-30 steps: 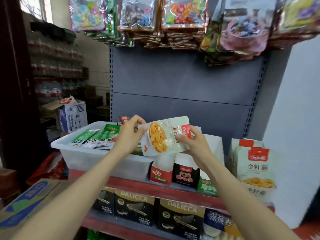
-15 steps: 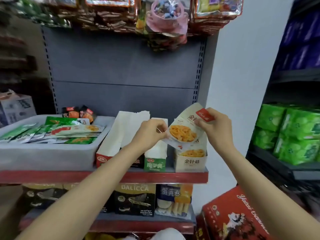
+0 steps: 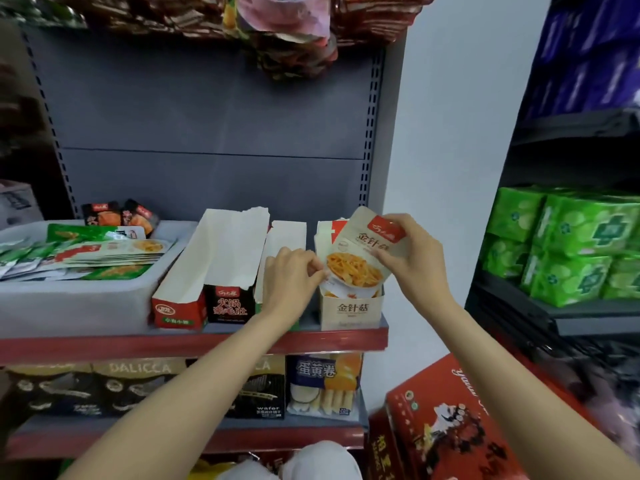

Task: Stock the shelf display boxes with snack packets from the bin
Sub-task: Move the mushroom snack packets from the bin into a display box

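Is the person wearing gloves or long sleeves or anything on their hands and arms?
No. The left hand and right hand are bare, with no gloves. Both forearms are bare as far as the picture shows, so no sleeves reach them. No watch, bracelet or ring can be seen on the sides facing the camera. The fingernails look short and plain.

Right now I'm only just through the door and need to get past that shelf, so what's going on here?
A person is stocking the shelf. Both hands hold one beige snack packet: the right hand grips its top corner, the left hand pinches its lower edge. The packet is tilted over the beige display box at the shelf's right end, not yet dropped in. More packets lie in the grey bin on the left. Other display boxes stand between the bin and the beige box.
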`<action>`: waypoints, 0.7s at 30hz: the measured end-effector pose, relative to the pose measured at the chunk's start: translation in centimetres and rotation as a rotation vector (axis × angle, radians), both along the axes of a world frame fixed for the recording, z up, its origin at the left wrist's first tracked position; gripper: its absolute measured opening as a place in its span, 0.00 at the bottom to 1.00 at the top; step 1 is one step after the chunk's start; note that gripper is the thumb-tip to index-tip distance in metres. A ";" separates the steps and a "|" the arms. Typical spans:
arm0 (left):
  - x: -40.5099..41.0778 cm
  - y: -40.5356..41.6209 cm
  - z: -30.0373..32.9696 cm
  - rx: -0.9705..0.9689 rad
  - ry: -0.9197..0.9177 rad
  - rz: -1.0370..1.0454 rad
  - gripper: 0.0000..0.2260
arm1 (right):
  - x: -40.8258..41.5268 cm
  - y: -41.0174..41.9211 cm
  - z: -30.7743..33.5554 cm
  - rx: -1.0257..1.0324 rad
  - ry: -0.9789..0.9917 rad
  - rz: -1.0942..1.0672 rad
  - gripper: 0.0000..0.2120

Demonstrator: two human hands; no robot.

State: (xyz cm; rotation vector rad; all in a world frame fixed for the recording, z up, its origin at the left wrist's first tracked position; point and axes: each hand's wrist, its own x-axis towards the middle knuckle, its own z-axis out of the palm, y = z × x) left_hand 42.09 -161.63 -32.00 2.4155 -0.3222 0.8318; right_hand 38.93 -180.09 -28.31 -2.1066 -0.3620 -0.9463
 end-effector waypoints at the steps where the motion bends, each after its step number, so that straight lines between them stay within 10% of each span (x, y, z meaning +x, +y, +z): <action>1: 0.0 -0.1 -0.3 -0.015 -0.016 0.015 0.05 | -0.1 0.1 -0.4 0.111 0.012 0.011 0.21; 5: -0.4 -0.5 -0.6 -0.137 -0.020 0.039 0.05 | -0.1 0.2 -2.3 0.358 0.137 -0.005 0.22; 21: -1.1 0.1 0.2 -0.289 0.022 -0.064 0.10 | 0.3 0.5 -3.0 -0.218 0.118 -0.149 0.21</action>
